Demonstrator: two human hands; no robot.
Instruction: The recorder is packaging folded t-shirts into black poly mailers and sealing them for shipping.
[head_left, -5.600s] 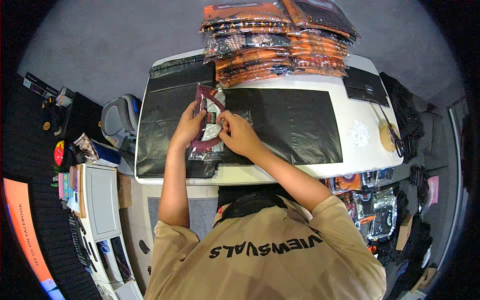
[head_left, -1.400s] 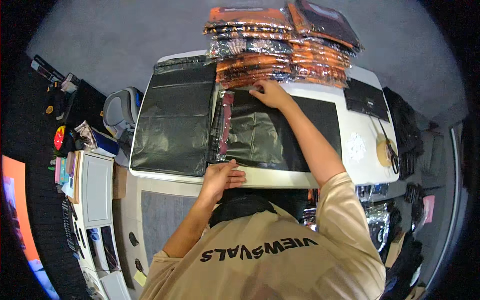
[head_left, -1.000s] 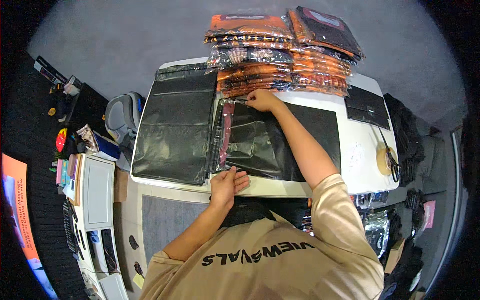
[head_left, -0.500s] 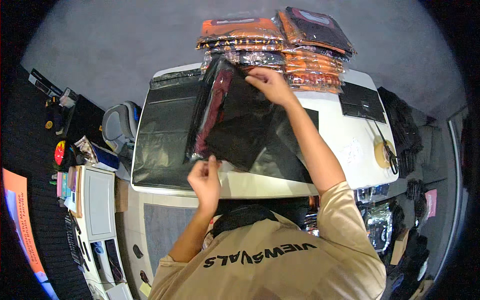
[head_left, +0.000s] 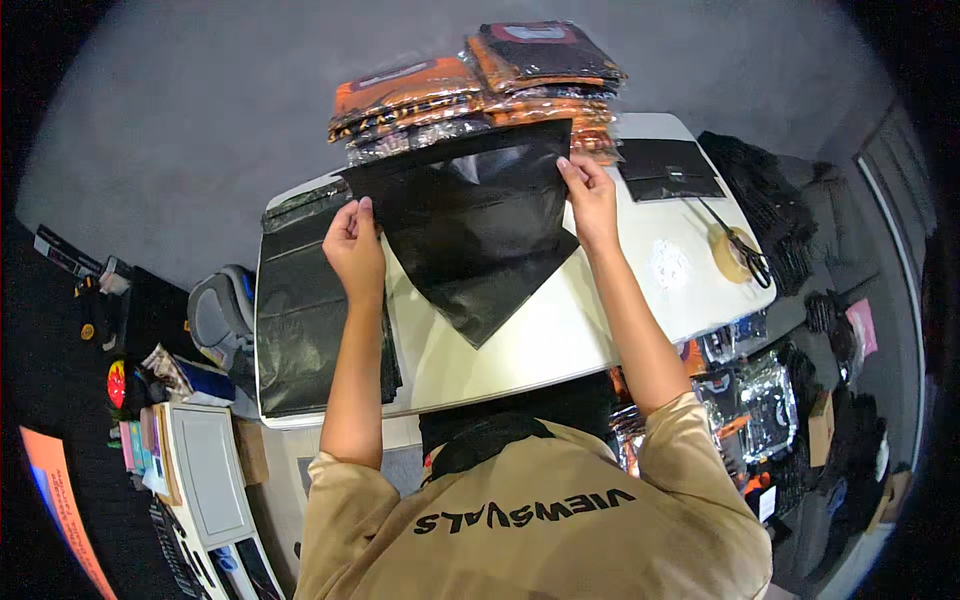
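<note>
A black plastic mailing bag is stretched between my two hands over the middle of the white table, its lower corner hanging toward me. My left hand pinches its left edge. Higher up on the right, my right hand grips the other edge between thumb and fingers. Whether anything lies inside the bag cannot be seen. Left of it, under my left forearm, is a flat pile of black plastic bags. Behind stand stacks of orange and dark garments in clear bags, partly hidden by the held bag.
To the right lie a flat black packet, a tape roll and black scissors. Dark bundles sit past the right edge, with clear-wrapped packages below. A grey chair and white cabinet are at left.
The dark and maroon item in clear plastic is no longer visible. Both hands now spread the black bag, my left hand having moved up and left. The view has shifted.
</note>
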